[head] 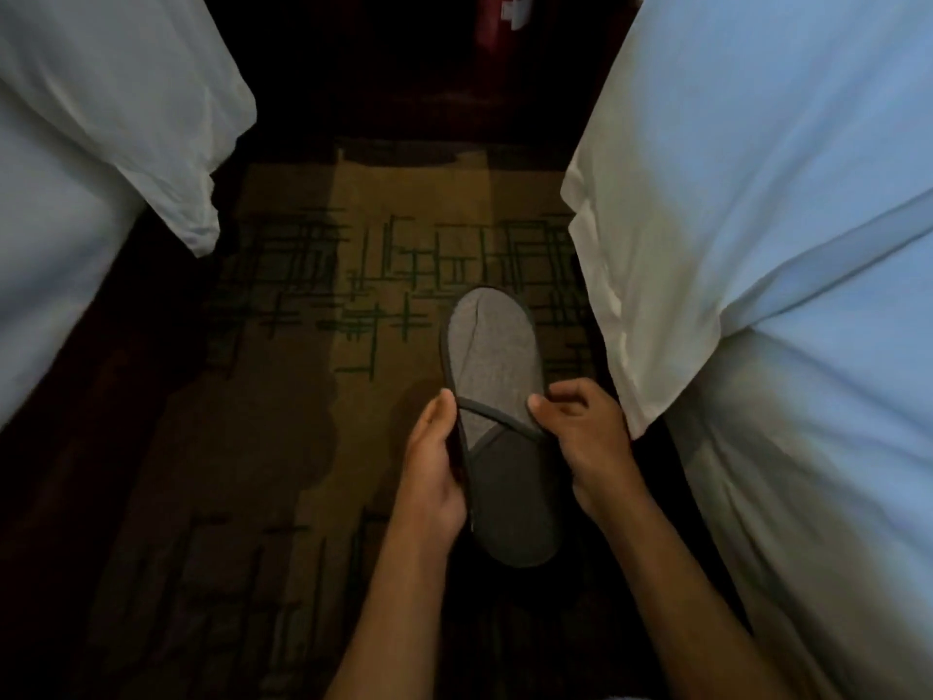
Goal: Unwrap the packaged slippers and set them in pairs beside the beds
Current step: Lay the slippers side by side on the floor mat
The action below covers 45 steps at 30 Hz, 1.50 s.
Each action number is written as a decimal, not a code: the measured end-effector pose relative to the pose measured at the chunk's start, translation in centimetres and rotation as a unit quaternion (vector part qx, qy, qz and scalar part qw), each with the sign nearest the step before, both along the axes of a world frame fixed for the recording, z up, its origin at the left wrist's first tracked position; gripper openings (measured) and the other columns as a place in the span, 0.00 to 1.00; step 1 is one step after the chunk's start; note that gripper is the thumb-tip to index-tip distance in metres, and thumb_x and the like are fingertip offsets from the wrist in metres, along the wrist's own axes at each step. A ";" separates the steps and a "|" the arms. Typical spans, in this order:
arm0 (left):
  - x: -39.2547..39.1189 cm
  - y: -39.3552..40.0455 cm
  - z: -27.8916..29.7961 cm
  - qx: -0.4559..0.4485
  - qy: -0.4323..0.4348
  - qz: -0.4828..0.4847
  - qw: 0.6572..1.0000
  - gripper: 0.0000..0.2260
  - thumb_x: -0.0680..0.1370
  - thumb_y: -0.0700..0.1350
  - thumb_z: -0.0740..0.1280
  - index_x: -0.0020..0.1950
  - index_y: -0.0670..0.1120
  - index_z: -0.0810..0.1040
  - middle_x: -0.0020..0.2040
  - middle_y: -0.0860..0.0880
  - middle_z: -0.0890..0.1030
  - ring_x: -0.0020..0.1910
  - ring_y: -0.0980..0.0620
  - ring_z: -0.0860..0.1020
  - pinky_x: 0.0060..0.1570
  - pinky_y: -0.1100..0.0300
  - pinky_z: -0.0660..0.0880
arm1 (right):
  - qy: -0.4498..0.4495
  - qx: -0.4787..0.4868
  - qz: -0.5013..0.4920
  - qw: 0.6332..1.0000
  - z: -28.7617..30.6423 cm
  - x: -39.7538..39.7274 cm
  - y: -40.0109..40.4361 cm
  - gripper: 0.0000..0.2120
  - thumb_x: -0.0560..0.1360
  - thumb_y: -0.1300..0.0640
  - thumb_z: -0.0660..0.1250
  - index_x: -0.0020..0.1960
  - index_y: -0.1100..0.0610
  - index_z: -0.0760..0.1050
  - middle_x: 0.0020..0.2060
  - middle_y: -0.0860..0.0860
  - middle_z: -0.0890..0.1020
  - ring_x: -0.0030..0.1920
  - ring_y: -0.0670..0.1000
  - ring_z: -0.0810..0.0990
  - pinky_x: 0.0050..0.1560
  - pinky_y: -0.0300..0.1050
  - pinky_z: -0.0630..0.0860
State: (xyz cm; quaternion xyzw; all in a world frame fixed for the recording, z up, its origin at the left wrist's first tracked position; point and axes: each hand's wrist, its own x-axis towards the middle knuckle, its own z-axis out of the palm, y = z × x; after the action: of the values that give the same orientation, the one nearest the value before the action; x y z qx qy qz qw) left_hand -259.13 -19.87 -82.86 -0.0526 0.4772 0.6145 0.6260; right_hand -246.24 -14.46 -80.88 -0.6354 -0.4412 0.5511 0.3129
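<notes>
A grey slipper with dark trim is held flat above the carpet, heel end away from me and its dark toe cover toward me. My left hand grips its left edge, thumb on the trim of the toe cover. My right hand pinches the right edge at the same strap line. No wrapping shows on it. I cannot tell whether a second slipper lies under this one. A bed with white sheets stands on the right and another white bed on the left.
A narrow aisle of brown carpet with a dark green line pattern runs between the two beds. A dark wooden piece of furniture closes the far end of the aisle. The sheets hang down on both sides.
</notes>
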 end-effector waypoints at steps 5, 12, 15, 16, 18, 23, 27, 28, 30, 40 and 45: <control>0.8 -1.5 -2.4 -0.024 -0.136 -0.002 0.990 0.25 0.80 0.59 0.58 0.59 0.41 0.81 0.54 0.36 0.85 0.56 0.39 0.81 0.53 0.45 0.76 | -0.019 0.005 0.009 1.000 -2.8 -0.3 -1.0 0.15 0.71 0.54 0.75 0.53 0.57 0.75 0.48 0.54 0.81 0.47 0.51 0.81 0.41 0.40 0.75; 1.3 -2.7 -2.9 0.010 -0.152 -0.024 0.988 0.18 0.72 0.50 0.64 0.46 0.38 0.87 0.46 0.36 0.86 0.40 0.40 0.86 0.41 0.47 0.84 | -0.028 -0.041 0.077 0.996 -3.0 -1.5 -2.0 0.14 0.69 0.54 0.77 0.42 0.56 0.71 0.36 0.51 0.77 0.36 0.49 0.76 0.34 0.41 0.71; 0.6 -2.3 -3.7 0.038 -0.148 -0.028 0.988 0.18 0.69 0.51 0.65 0.40 0.39 0.88 0.43 0.37 0.87 0.38 0.41 0.86 0.37 0.49 0.84 | -0.015 -0.042 0.101 0.994 -3.3 -1.8 -0.9 0.16 0.69 0.56 0.76 0.37 0.55 0.68 0.31 0.50 0.72 0.32 0.48 0.72 0.32 0.42 0.68; 0.3 -2.3 -4.1 0.041 -0.149 -0.028 0.988 0.18 0.69 0.51 0.65 0.42 0.39 0.88 0.45 0.37 0.87 0.40 0.41 0.86 0.40 0.48 0.84 | -0.010 -0.045 0.111 0.993 -3.5 -1.9 -0.5 0.16 0.69 0.56 0.77 0.37 0.55 0.68 0.31 0.50 0.72 0.32 0.49 0.71 0.33 0.42 0.68; -0.2 -2.6 -4.8 0.037 -0.149 -0.020 0.988 0.19 0.69 0.51 0.69 0.52 0.39 0.86 0.53 0.36 0.85 0.47 0.40 0.85 0.48 0.45 0.83 | 0.006 -0.060 0.121 0.991 -4.1 -2.0 -0.1 0.17 0.67 0.56 0.78 0.35 0.53 0.69 0.30 0.51 0.73 0.33 0.51 0.72 0.36 0.44 0.69; -0.5 -2.8 -5.2 0.001 -0.117 0.031 0.993 0.28 0.68 0.46 0.72 0.67 0.39 0.76 0.55 0.36 0.84 0.48 0.40 0.85 0.49 0.45 0.83 | 0.091 -0.118 0.119 0.982 -5.3 -2.4 0.4 0.10 0.68 0.60 0.76 0.40 0.54 0.74 0.36 0.54 0.81 0.39 0.54 0.80 0.44 0.49 0.77; -0.6 -2.6 -6.4 -0.029 -0.057 0.129 0.990 0.14 0.80 0.40 0.63 0.65 0.41 0.76 0.53 0.39 0.84 0.45 0.45 0.84 0.46 0.49 0.83 | 0.134 -0.113 0.121 0.977 -5.7 -2.7 2.3 0.07 0.73 0.67 0.71 0.40 0.58 0.76 0.34 0.51 0.81 0.36 0.49 0.79 0.39 0.41 0.77; -0.6 -2.9 -6.7 -0.034 -0.066 0.154 0.985 0.15 0.80 0.39 0.62 0.66 0.41 0.75 0.51 0.41 0.85 0.45 0.46 0.84 0.48 0.49 0.83 | 0.127 -0.104 0.123 0.979 -5.8 -2.6 3.3 0.07 0.73 0.67 0.71 0.41 0.57 0.77 0.36 0.51 0.81 0.37 0.49 0.79 0.40 0.41 0.76; -0.6 -3.4 -6.9 -0.031 -0.095 0.199 0.975 0.17 0.78 0.37 0.62 0.67 0.41 0.73 0.48 0.42 0.86 0.49 0.45 0.83 0.59 0.46 0.77 | 0.089 -0.077 0.144 0.983 -6.3 -2.3 5.3 0.07 0.72 0.67 0.71 0.42 0.55 0.78 0.38 0.52 0.81 0.40 0.50 0.79 0.43 0.43 0.75; 3.3 -5.6 -6.5 -0.309 0.018 0.197 0.930 0.07 0.77 0.34 0.68 0.45 0.44 0.74 0.45 0.43 0.79 0.50 0.43 0.78 0.53 0.46 0.75 | -0.158 0.071 0.346 0.922 -7.6 -5.4 13.9 0.11 0.71 0.66 0.74 0.54 0.62 0.80 0.39 0.54 0.78 0.39 0.48 0.75 0.42 0.39 0.71; 4.3 -5.6 -5.8 -0.341 -0.001 0.186 0.921 0.05 0.77 0.32 0.68 0.50 0.38 0.75 0.44 0.38 0.80 0.42 0.42 0.79 0.50 0.45 0.79 | -0.216 0.096 0.439 0.867 -8.9 -7.0 14.5 0.14 0.70 0.62 0.76 0.55 0.63 0.81 0.38 0.53 0.77 0.41 0.50 0.75 0.45 0.42 0.70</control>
State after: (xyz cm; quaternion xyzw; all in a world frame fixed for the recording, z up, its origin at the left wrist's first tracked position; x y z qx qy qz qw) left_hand -254.82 -25.50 -88.70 -0.3514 0.6390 0.5198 0.4449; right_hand -253.26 0.00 -89.75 -0.4460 -0.7819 0.4356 -0.0055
